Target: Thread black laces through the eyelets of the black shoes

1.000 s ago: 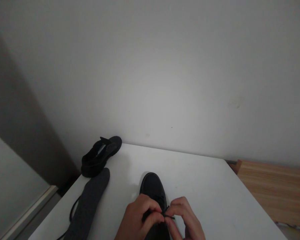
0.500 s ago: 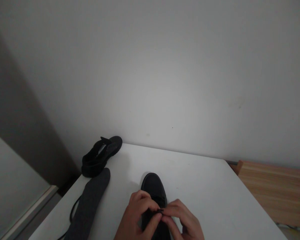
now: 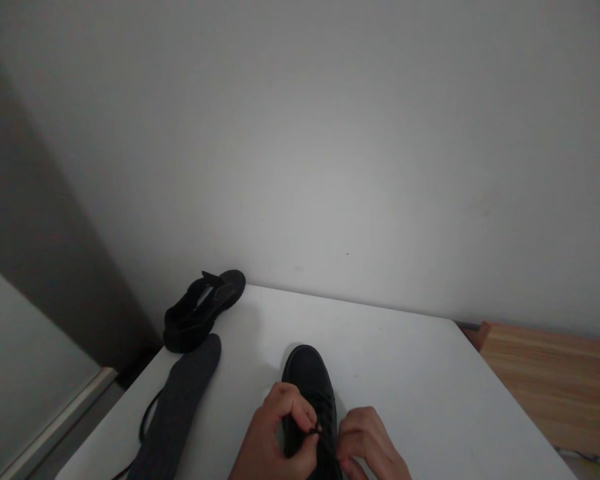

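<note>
The left hand (image 3: 275, 437) is closing its grip on the thin black shoelace (image 3: 314, 430), thumb and forefinger pinching it above the lacing of a black lace-up shoe of smooth, leather-like material (image 3: 310, 390). The right hand (image 3: 367, 443) is curling its fingers just beside the shoe's right flank, knuckles up; whether its grip is holding a strand of the lace cannot be told, since the fingertips are tucking out of sight. The two hands are sitting close together, apart by only the width of the lacing.

The shoe is standing upright on its sole near the front edge of the white bench (image 3: 405, 373), its long axis running almost straight away from the person, the rounded toe pointing toward the plain pale wall (image 3: 300, 147) and the heel end dropping out of view below the frame.

To the left, a flat dark grey insole (image 3: 177, 413) is lying along the bench's left side, its long axis slanting toward the far left corner, with a loose black lace (image 3: 147, 420) looping off the bench edge beside it. Beyond the insole's tip, a second black shoe (image 3: 200, 310) is resting at the far left corner of the bench, its toe pointing up and right along the wall. A light wooden surface (image 3: 550, 380) is showing past the bench's right edge.
</note>
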{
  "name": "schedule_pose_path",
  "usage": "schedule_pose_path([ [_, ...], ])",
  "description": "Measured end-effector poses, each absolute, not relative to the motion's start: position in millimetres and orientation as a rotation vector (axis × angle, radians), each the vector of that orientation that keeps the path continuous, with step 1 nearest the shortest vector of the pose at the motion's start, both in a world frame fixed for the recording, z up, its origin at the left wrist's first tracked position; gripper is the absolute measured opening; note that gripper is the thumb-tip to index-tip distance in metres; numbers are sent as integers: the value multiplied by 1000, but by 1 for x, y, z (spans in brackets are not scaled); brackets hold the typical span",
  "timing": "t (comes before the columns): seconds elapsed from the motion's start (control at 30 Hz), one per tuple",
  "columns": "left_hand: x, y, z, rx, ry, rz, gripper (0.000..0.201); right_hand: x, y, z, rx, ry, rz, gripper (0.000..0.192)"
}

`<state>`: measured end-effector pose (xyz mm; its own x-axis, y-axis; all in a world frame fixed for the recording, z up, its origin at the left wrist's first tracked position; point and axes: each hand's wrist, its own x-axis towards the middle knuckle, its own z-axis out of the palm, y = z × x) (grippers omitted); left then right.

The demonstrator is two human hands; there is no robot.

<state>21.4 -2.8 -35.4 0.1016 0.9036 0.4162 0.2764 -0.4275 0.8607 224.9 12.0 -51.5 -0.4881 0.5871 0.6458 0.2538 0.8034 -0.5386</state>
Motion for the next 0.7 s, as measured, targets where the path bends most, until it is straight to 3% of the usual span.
schedule_pose_path([
  [0.07,23,-3,-31,1975,1171,1372,28,221,12,-49,-649,-2051,494,5],
  [0.23,26,-3,-22,2508,1159,1507,23,203,9,-43,-810,-1933,627,30],
  [0.7,30,-1,-24,2669,1282,1706,22,199,20,-32,-1038,-1831,1069,20],
])
